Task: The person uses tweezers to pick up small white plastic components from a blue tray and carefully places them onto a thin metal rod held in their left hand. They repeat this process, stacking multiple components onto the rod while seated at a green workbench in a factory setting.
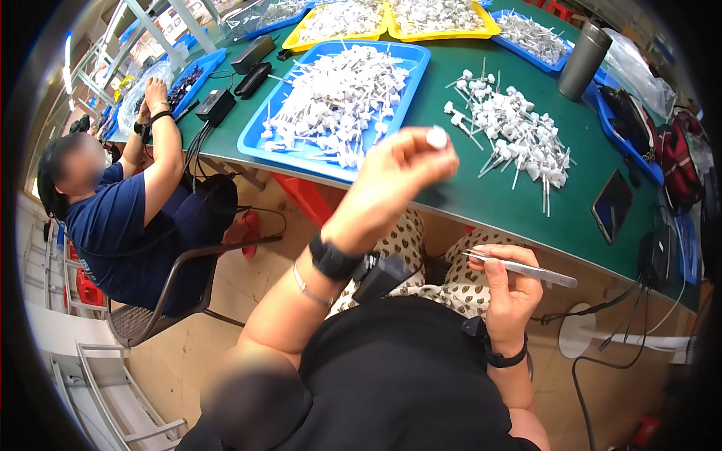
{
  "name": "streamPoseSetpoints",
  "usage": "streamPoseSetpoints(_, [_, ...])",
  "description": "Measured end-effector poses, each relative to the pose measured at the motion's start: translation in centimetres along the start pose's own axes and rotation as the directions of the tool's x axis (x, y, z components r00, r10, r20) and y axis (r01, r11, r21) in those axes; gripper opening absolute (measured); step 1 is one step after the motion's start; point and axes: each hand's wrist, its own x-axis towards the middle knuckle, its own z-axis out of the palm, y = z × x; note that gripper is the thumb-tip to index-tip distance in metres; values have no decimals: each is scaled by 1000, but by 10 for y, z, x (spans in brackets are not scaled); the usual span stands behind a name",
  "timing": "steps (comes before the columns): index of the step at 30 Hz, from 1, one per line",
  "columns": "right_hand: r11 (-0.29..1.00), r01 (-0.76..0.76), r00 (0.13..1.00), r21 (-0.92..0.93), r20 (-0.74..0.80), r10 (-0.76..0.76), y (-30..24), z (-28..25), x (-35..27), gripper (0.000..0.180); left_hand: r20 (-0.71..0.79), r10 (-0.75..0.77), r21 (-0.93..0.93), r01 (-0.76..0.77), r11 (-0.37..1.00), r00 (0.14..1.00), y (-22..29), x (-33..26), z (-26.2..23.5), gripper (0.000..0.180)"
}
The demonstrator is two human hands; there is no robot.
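Note:
My left hand [391,179] is raised over the table's near edge, thumb and fingers pinched on a small white plastic part [436,137]. Only the part's rounded white top shows; the rest is hidden by my fingers. Lower and to the right, in front of my lap, my right hand [511,295] grips metal tweezers [538,272], their thin tips pointing left. Behind my left hand lies a blue tray [252,139] heaped with white parts on thin stems. A loose pile of the same white stemmed parts [526,139] rests on the green table [455,192] to the right.
Yellow trays [391,28] and another blue tray [560,66] of parts line the far side. A dark bottle [587,60], a phone [611,207] and a bag [681,161] stand or lie right. Black boxes with cables [216,107] sit left, near a seated co-worker [124,203].

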Motion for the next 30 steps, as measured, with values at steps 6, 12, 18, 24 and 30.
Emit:
streamPoseSetpoints(6, [988, 31, 1000, 153, -10, -30, 3, 1, 2, 14, 50, -90, 52, 87, 995, 995, -41, -68, 1, 18])
streamPoseSetpoints(12, [994, -14, 999, 110, 34, 10, 6, 6, -2, 16, 65, -91, 108, 83, 991, 994, -61, -85, 0, 17])
streamPoseSetpoints(18, [999, -42, 996, -22, 72, 44, 10, 10, -8, 14, 77, 5, 250, -24, 968, 997, -70, -88, -2, 15])
streamPoseSetpoints(24, [987, 27, 991, -158, 133, -6, 14, 11, -10, 11, 77, 43, 329, -66, 942, 996, -75, -89, 0, 13])
streamPoseSetpoints(30, [968, 119, 985, -222, 153, -86, 21, 9, -9, 12, 94, 74, 342, -101, 934, 993, -81, -89, -1, 13])
